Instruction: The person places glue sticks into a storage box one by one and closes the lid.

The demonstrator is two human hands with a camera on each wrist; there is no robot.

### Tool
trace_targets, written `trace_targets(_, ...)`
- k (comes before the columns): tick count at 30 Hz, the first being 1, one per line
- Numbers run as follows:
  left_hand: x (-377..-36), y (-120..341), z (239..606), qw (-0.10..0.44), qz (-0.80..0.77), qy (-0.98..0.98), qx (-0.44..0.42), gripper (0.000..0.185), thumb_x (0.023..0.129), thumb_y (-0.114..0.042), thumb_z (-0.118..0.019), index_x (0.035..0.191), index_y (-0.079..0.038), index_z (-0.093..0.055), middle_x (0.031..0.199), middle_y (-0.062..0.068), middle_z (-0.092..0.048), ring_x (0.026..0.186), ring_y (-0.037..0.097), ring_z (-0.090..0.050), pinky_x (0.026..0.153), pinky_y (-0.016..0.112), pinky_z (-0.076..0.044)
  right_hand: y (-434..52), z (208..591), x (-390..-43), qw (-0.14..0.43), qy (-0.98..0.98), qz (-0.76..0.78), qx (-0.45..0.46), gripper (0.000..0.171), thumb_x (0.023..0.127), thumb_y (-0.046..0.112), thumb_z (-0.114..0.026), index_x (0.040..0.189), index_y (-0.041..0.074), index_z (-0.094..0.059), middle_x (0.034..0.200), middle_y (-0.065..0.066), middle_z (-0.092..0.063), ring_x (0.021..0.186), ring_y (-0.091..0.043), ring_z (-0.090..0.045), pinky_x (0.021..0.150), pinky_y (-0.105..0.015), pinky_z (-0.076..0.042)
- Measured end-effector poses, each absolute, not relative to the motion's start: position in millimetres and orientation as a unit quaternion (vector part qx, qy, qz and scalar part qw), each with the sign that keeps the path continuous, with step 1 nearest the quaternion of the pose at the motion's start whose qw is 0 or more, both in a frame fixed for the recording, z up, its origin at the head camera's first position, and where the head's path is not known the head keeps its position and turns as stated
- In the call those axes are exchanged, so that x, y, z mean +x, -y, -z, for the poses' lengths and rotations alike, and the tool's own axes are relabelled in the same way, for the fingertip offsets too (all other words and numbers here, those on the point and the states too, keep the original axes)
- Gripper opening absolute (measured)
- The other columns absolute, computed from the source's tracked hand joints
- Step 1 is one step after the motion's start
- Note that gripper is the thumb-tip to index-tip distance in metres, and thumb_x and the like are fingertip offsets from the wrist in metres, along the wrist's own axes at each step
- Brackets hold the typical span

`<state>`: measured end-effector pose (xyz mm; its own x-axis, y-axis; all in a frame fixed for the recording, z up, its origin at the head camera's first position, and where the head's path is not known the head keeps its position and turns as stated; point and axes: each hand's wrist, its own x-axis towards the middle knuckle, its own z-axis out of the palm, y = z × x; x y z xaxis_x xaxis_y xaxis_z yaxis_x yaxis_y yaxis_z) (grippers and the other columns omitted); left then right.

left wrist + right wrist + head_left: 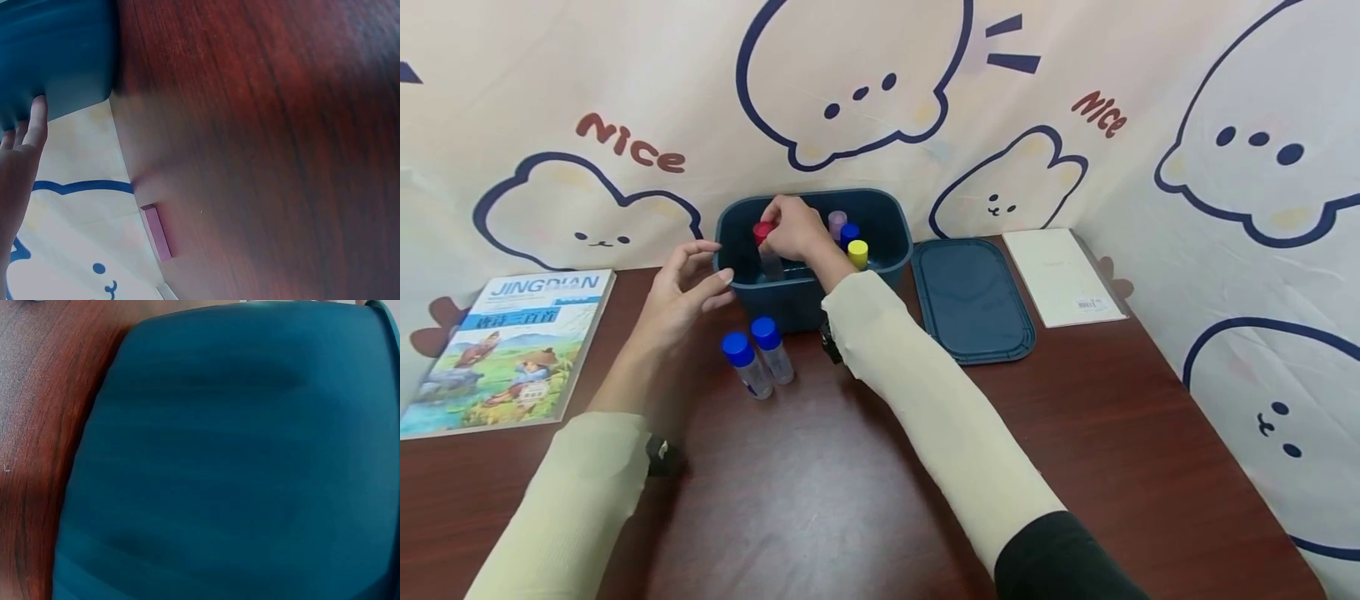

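A dark blue bin [805, 293] stands at the back of the brown table [850, 467]. My right hand [796, 229] reaches into it and grips a clear tube with a red cap [763, 233]. Three more tubes stand inside on the right, capped purple [837, 222], blue [849, 233] and yellow [857, 252]. My left hand [688, 283] has straight fingers touching the bin's left corner [69, 94]. Two blue-capped tubes [758, 354] stand on the table in front of the bin. The right wrist view shows only the bin's wall [237, 456].
The bin's lid [973, 298] lies flat to the right, with a white booklet [1062, 275] beyond it. A picture book [505, 350] lies at the left. Cartoon-print cloth walls close in the back and right. A small pink block [156, 232] lies at the table's edge.
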<state>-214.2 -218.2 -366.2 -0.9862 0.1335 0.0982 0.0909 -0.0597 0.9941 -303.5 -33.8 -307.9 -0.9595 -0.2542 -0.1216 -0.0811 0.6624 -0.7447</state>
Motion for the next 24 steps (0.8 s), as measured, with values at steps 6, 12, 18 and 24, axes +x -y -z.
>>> trace_targets(6, -213.0, 217.7, 367.0, 0.018, -0.724, -0.685, 0.082, 0.044, 0.100, -0.013, -0.065, 0.138, -0.017, -0.045, 0.149, 0.023, -0.038, 0.117, 0.019, -0.059, 0.087, 0.023, -0.055, 34.0, 310.4, -305.9, 0.113, -0.912, 0.384, -0.089, 0.032, 0.089, 0.013, -0.079, 0.116, 0.014, -0.060, 0.114, -0.002, -0.062, 0.100, -0.017, -0.055, 0.080, -0.026, -0.052)
trace_targets(12, -213.3, 217.5, 365.5, 0.015, -0.719, -0.690, 0.081, 0.045, 0.099, -0.015, -0.067, 0.139, -0.018, -0.044, 0.150, 0.023, -0.037, 0.119, 0.020, -0.059, 0.088, 0.023, -0.054, 33.7, 310.1, -307.7, 0.108, -0.912, 0.387, -0.083, 0.033, 0.091, 0.015, -0.078, 0.117, 0.015, -0.058, 0.116, -0.002, -0.061, 0.102, -0.018, -0.055, 0.083, -0.026, -0.052)
trace_targets(18, -213.0, 218.0, 365.1, 0.015, -0.720, -0.689, 0.084, 0.044, 0.100, -0.013, -0.066, 0.138, -0.017, -0.045, 0.148, 0.024, -0.038, 0.117, 0.019, -0.060, 0.087, 0.023, -0.055, 34.4, 310.8, -307.8, 0.107, -0.912, 0.388, -0.084, 0.034, 0.091, 0.015, -0.078, 0.118, 0.016, -0.059, 0.117, -0.001, -0.060, 0.103, -0.017, -0.055, 0.085, -0.026, -0.051)
trace_targets(24, -213.2, 218.6, 364.9, 0.019, -0.720, -0.689, 0.081, 0.045, 0.100, -0.015, -0.066, 0.139, -0.018, -0.044, 0.150, 0.024, -0.037, 0.117, 0.018, -0.059, 0.087, 0.022, -0.055, 34.4, 312.2, -307.4, 0.098, -0.908, 0.397, -0.086, 0.033, 0.091, 0.015, -0.079, 0.119, 0.015, -0.061, 0.115, 0.001, -0.062, 0.103, -0.015, -0.056, 0.087, -0.025, -0.050)
